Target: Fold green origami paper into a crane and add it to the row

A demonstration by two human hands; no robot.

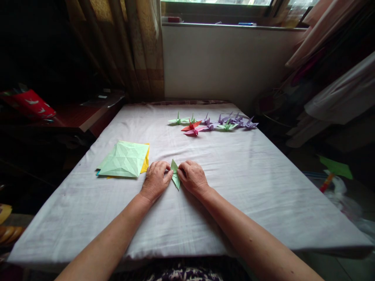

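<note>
I am watching both hands working at the near middle of the cloth-covered table (249, 183). The left hand (155, 178) is curling its fingers in and pinching the left edge of a small folded green paper (175, 176). The right hand (193, 177) is gripping the opposite edge in the same narrow way. The paper is lying flat between them, pointing away from me, and I judge they are pinning it against the table so its creases stay sharp. Just left of the left hand, a creased green sheet (124, 159) is sitting on a yellow sheet (145, 160), close enough to reach. Farther back, finished paper cranes (213, 124) are standing in a loose row, well apart from the hands.
</note>
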